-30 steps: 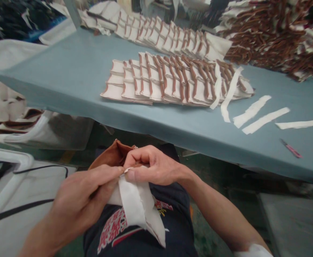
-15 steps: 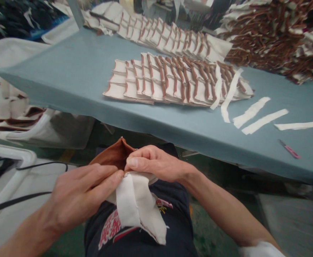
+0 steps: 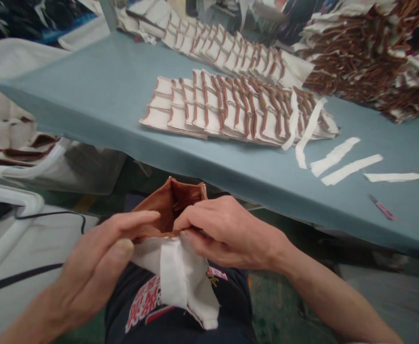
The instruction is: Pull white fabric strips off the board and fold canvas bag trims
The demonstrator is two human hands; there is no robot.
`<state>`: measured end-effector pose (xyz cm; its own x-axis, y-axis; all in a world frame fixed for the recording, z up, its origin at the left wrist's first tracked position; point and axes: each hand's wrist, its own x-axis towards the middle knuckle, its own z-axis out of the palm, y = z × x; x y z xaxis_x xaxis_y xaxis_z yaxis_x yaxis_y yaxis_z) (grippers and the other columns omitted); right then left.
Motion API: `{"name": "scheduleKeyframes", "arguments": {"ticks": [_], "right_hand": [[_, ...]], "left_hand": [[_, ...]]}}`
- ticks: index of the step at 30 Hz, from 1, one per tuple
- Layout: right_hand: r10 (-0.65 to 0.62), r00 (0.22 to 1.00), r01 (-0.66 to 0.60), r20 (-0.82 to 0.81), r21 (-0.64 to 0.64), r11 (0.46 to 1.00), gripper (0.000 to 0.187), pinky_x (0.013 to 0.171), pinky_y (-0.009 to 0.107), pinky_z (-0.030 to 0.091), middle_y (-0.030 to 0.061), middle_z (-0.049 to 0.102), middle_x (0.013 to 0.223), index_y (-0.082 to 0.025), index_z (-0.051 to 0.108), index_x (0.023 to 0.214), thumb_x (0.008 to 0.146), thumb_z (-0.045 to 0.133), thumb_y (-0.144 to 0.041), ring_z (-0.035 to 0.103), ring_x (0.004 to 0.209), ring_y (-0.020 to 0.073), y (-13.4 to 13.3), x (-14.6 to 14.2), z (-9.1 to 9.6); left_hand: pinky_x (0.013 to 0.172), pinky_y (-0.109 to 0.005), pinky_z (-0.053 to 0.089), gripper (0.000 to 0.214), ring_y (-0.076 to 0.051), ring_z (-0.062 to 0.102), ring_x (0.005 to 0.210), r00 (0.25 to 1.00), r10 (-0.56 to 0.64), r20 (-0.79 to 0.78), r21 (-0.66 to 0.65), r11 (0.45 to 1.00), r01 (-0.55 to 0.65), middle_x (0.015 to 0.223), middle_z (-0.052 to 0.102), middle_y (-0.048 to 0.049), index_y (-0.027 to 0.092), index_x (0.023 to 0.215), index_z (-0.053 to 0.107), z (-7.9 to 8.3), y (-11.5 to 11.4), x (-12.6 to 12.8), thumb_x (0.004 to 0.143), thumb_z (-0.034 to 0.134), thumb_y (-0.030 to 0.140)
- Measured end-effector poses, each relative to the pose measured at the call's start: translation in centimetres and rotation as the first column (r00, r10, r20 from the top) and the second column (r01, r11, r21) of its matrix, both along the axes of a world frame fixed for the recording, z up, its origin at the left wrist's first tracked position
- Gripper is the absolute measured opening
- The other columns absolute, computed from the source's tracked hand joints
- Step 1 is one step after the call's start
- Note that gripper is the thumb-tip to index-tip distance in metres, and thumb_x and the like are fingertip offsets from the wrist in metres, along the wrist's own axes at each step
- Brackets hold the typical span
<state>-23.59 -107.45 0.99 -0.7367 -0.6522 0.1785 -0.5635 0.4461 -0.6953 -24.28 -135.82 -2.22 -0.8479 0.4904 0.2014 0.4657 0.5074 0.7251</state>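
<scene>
In front of my body is a fabric pouch (image 3: 159, 210), brown inside and off-white outside, its mouth gaping upward. A white fabric strip (image 3: 173, 277) hangs from its near rim over my dark printed shirt. My right hand (image 3: 227, 231) pinches the near rim beside the strip's top, thumb outside and fingers curled over the edge. On the pouch's left side is my left hand (image 3: 102, 258), fingers reaching over the rim into the mouth and thumb on the outside. Its fingertips are partly hidden by the cloth.
A blue-covered table (image 3: 87, 105) stands ahead, with overlapping rows of white-and-brown sewn pieces (image 3: 212, 107). Loose white strips (image 3: 352, 169) and a small pink-handled cutting tool (image 3: 381, 208) lie at its right. Brown pieces (image 3: 367, 62) are heaped behind. White bins (image 3: 12, 196) stand left.
My left thumb has drawn back from the rim and the fingers have spread. My right hand has shifted right and taken the rim by the strip's top. The pouch mouth gapes wider.
</scene>
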Motion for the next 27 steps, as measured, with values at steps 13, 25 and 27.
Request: {"name": "scheduleKeyframes", "arguments": {"ticks": [13,25,27], "right_hand": [[-0.006,0.967,0.027,-0.255,0.081,0.996,0.023,0.068,0.031,0.040,0.0020,0.078,0.084,-0.019,0.070,0.106,0.116,0.049,-0.017,0.065,0.075,0.0167,0.5,0.9,-1.0],[0.081,0.941,-0.034,0.327,-0.147,0.989,0.015,0.084,0.026,0.050,0.0037,0.080,0.100,-0.018,0.073,0.113,0.107,0.059,-0.018,0.072,0.088,0.0151,1.7,0.8,-0.4],[0.043,0.911,0.014,0.411,-0.137,0.991,0.018,0.076,0.024,0.046,-0.0003,0.075,0.090,-0.019,0.072,0.104,0.111,0.063,-0.033,0.066,0.078,0.0128,1.2,0.2,-0.3]], "left_hand": [[0.057,-0.027,0.041,0.033,-0.012,0.063,0.055,0.912,-0.392,-0.120,-0.090,0.919,0.384,0.068,0.069,0.0077,0.026,0.084,0.061,-0.3,1.5,-2.4,0.115,0.058,0.038],[0.055,-0.026,0.041,0.024,-0.011,0.062,0.053,0.885,-0.440,-0.152,-0.120,0.897,0.425,0.068,0.067,0.0079,0.025,0.090,0.060,0.1,2.2,-1.3,0.111,0.052,0.020],[0.052,-0.026,0.037,0.027,-0.010,0.056,0.049,0.889,-0.427,-0.167,-0.111,0.904,0.413,0.063,0.062,0.0085,0.025,0.084,0.058,0.5,2.6,-1.4,0.110,0.053,0.019]]}}
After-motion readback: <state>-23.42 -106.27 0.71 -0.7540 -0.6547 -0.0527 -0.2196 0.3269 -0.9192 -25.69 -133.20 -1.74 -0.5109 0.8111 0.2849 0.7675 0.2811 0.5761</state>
